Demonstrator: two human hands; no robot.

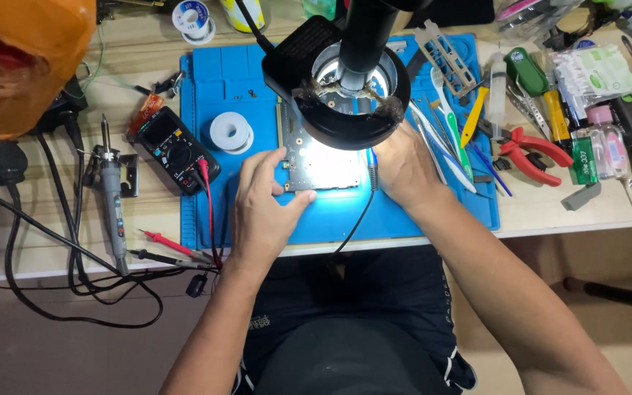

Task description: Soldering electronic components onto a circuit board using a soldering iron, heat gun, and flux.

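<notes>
Soldering under the microscope (352, 66) is in hand: left hand (261, 208), fingers spread, pins the circuit board (320, 164) mid-mat (213, 80). Right hand (400, 164) grips a corded iron (372, 175) at the board's right edge; next calls for a steady tip.

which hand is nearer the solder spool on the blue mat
Left. The left hand lies just right of the solder spool, fingers on the circuit board. The right hand is beyond the board, under the microscope ring light.

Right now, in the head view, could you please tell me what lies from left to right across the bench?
Soldering iron → multimeter → solder spool → left hand → circuit board → right hand → red pliers.
</notes>
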